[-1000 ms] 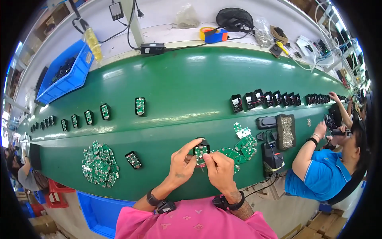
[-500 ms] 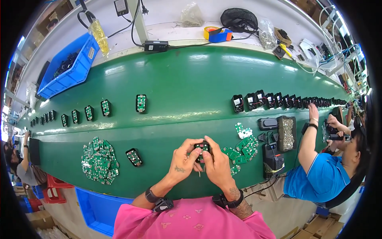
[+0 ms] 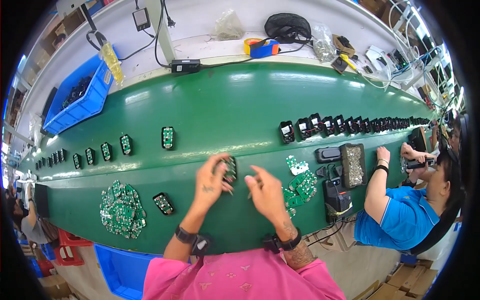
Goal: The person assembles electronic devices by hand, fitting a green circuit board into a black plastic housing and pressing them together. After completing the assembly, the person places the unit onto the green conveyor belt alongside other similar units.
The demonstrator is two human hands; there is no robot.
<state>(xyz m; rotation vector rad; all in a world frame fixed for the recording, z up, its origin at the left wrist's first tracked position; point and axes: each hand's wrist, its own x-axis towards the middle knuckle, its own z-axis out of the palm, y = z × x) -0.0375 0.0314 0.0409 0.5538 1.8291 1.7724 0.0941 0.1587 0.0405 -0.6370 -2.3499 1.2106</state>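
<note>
My left hand grips a small black housing with a green circuit board in it, raised over the green bench. Apart from it, to the right, my right hand has its thumb and forefinger spread; its lower fingers are partly hidden. Another black housing with a board lies on the bench left of my left hand. Farther left is a heap of loose green circuit boards. Beside my right hand is a smaller group of loose boards.
A row of board-filled housings runs off leftward, and open black housings with wires line up to the right. A grey tray of small metal parts and a black device stand near a co-worker in blue. A blue crate sits far left.
My hands have parted. The left has carried the housing left and slightly away from me, and the right has let go of it. The co-worker's arm at the right has drawn back from the row.
</note>
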